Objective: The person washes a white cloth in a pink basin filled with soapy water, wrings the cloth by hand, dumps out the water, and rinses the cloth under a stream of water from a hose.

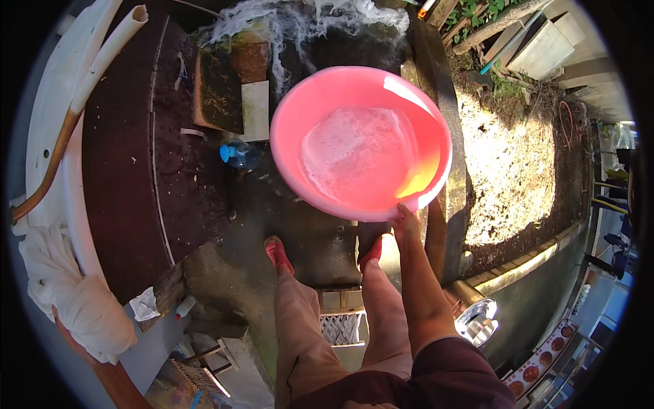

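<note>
My right hand (406,225) grips the near rim of a large pink plastic basin (291,168), its thumb over the edge. Thin foamy water (352,148) covers part of the basin's inside, and sunlight strikes its right wall. At the far left, a bundle of white cloth (97,312) is held by my left hand (64,327), which is mostly hidden behind the cloth. That bundle lies against the end of a white sink or tub (76,204). Beyond the basin, sudsy water (291,20) spreads over the dark wet ground.
A dark reddish-brown board (122,168) runs along the left. A bottle with a blue cap (242,155) stands beside slabs (217,92). Below me is a small woven-seat stool (340,327). Metal pots (477,322) stand at right, near a low edge and sunlit soil (506,174).
</note>
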`<state>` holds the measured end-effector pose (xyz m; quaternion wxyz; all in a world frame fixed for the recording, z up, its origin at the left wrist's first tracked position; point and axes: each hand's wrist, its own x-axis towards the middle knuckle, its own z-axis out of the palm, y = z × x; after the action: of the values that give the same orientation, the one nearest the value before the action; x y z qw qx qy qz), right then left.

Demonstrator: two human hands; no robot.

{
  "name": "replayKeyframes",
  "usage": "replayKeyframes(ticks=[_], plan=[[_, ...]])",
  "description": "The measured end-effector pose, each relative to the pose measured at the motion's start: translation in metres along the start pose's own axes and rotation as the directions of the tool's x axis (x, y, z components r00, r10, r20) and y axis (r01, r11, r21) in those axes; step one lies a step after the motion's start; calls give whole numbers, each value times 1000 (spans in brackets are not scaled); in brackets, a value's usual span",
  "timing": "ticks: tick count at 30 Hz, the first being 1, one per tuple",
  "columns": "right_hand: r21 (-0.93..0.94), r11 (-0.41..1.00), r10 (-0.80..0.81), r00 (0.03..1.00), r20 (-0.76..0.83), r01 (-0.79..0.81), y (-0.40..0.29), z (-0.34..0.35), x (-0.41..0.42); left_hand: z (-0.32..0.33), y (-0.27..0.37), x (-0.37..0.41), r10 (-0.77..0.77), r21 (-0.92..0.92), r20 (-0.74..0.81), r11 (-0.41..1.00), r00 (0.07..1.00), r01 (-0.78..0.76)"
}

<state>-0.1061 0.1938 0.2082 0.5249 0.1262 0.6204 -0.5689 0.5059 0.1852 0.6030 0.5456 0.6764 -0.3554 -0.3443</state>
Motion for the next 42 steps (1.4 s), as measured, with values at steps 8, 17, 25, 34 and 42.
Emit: replayKeyframes(ticks=[8, 17, 25, 34, 42], plan=[[-35, 975, -217, 976, 30, 218, -54, 164, -22, -15, -11, 14, 123, 128, -82, 985, 989, -112], [62, 958, -282, 957, 60, 278, -46, 158, -25, -26, -14, 20, 171, 184, -96, 971, 981, -151], [-12, 999, -34, 997, -65, 34, 56, 2, -26, -25, -23, 19, 189, 192, -78, 966, 979, -171], [30, 994, 109, 988, -109, -106, 69, -3, -20, -17, -37, 14, 186, 195, -70, 966, 980, -169], [53, 987, -157, 978, 140, 151, -47, 152, -57, -25, -34, 21, 225, 120, -84, 969, 971, -214]])
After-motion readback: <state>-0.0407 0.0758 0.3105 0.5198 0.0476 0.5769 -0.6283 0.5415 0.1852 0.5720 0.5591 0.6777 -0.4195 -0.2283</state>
